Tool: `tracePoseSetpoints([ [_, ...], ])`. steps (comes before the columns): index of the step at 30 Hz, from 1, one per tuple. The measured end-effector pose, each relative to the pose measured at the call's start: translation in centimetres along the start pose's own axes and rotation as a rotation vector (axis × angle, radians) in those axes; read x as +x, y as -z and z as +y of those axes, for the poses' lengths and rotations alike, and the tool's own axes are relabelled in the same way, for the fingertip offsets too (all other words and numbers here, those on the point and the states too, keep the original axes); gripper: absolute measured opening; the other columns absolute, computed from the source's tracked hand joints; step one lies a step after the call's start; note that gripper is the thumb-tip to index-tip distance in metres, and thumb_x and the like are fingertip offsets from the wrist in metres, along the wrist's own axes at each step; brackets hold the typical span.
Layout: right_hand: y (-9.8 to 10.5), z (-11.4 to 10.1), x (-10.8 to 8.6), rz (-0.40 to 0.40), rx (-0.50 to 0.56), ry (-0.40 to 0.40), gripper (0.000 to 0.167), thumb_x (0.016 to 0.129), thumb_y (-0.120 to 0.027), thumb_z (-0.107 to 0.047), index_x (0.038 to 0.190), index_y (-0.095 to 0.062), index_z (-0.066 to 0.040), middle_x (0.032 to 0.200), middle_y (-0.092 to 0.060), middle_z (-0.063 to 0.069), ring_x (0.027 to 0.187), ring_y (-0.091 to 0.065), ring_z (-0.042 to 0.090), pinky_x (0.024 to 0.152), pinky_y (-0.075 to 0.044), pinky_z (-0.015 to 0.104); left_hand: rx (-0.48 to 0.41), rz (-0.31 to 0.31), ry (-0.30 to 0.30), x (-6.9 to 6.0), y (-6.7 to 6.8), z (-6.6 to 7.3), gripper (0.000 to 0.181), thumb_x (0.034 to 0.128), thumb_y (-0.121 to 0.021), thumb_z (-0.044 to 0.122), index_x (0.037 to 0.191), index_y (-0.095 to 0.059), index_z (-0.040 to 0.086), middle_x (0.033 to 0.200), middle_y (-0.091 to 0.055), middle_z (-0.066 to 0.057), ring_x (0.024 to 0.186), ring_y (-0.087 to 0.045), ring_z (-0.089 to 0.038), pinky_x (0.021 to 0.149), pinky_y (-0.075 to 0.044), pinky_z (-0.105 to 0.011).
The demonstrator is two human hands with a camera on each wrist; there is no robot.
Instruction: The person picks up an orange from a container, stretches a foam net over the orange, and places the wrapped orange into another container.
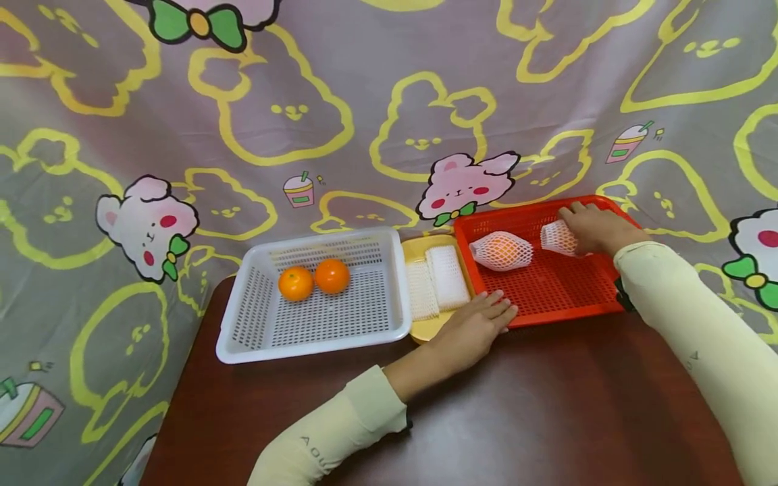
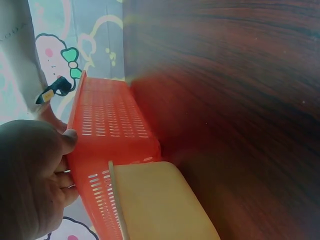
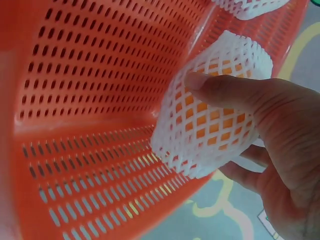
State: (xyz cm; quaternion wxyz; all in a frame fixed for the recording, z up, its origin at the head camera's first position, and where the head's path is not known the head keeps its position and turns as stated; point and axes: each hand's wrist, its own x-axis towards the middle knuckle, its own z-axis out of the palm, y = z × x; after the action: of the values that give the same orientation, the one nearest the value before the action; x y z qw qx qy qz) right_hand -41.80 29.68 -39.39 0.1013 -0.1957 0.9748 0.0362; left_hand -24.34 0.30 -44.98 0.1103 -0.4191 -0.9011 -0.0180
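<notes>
In the head view, the red basket (image 1: 547,314) holds two oranges in white foam nets. My right hand (image 1: 598,229) grips the netted orange (image 1: 556,237) at the right; in the right wrist view the thumb of my right hand (image 3: 280,135) lies across that netted orange (image 3: 210,115), against the basket's perforated wall (image 3: 100,65). The other netted orange (image 1: 502,251) lies at the basket's left side. My left hand (image 1: 464,334) rests on the red basket's near left corner, fingers extended; in the left wrist view my left hand (image 2: 37,175) touches the rim of the red basket (image 2: 112,145).
A yellow tray (image 1: 428,331) with flat white foam nets (image 1: 450,277) stands between the baskets. To its left, a white basket (image 1: 313,347) holds two bare oranges (image 1: 296,283). All stand on a dark wooden table (image 1: 516,405) before a patterned cloth (image 1: 340,61).
</notes>
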Motion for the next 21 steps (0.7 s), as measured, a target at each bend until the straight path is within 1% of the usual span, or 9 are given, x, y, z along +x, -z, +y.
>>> tracePoseSetpoints([
  [3,-0.6,0.2,0.1,-0.036,0.045,-0.018,0.079,0.076,-0.087,-0.003,0.139,-0.041,0.012,0.138,-0.043,0.040,0.125,-0.042,0.061,0.097,-0.044,0.073,-0.004,-0.007,-0.005,0.2,0.1,0.4,0.041,0.1090,-0.049,0.027,0.147,-0.057,0.015,0.148,-0.060,-0.001,0.146,-0.047,-0.018,0.124,-0.034,-0.035],
  [6,-1.1,0.2,0.2,-0.057,0.076,-0.014,0.078,0.077,-0.085,-0.001,0.139,-0.040,0.012,0.138,-0.042,0.041,0.126,-0.042,0.061,0.097,-0.045,0.072,0.001,-0.016,-0.009,0.3,0.3,0.7,0.041,0.1090,-0.048,0.028,0.146,-0.058,0.015,0.148,-0.060,-0.001,0.146,-0.047,-0.019,0.123,-0.035,-0.035],
  [10,-1.2,-0.1,0.5,-0.069,0.106,-0.006,0.071,0.081,-0.082,0.002,0.138,-0.041,0.013,0.135,-0.044,0.042,0.125,-0.046,0.060,0.098,-0.046,0.070,0.001,-0.029,0.005,0.4,0.3,0.5,0.041,0.1095,-0.047,0.028,0.147,-0.057,0.016,0.149,-0.058,-0.001,0.147,-0.046,-0.018,0.124,-0.034,-0.034],
  [16,-1.0,-0.8,0.9,-0.091,0.122,-0.007,0.071,0.085,-0.078,0.002,0.142,-0.037,0.015,0.143,-0.037,0.047,0.130,-0.040,0.064,0.105,-0.039,0.073,-0.012,-0.020,0.019,0.1,0.3,0.3,0.041,0.1097,-0.046,0.029,0.148,-0.056,0.016,0.151,-0.055,-0.002,0.148,-0.044,-0.018,0.124,-0.034,-0.035],
  [21,-1.0,-1.0,1.3,-0.106,0.104,-0.022,0.072,0.087,-0.077,-0.001,0.143,-0.035,0.015,0.146,-0.034,0.048,0.134,-0.035,0.065,0.108,-0.035,0.073,0.013,-0.014,0.021,0.0,0.1,0.2,0.042,0.1097,-0.047,0.029,0.149,-0.055,0.015,0.153,-0.054,-0.003,0.148,-0.043,-0.018,0.125,-0.032,-0.035],
])
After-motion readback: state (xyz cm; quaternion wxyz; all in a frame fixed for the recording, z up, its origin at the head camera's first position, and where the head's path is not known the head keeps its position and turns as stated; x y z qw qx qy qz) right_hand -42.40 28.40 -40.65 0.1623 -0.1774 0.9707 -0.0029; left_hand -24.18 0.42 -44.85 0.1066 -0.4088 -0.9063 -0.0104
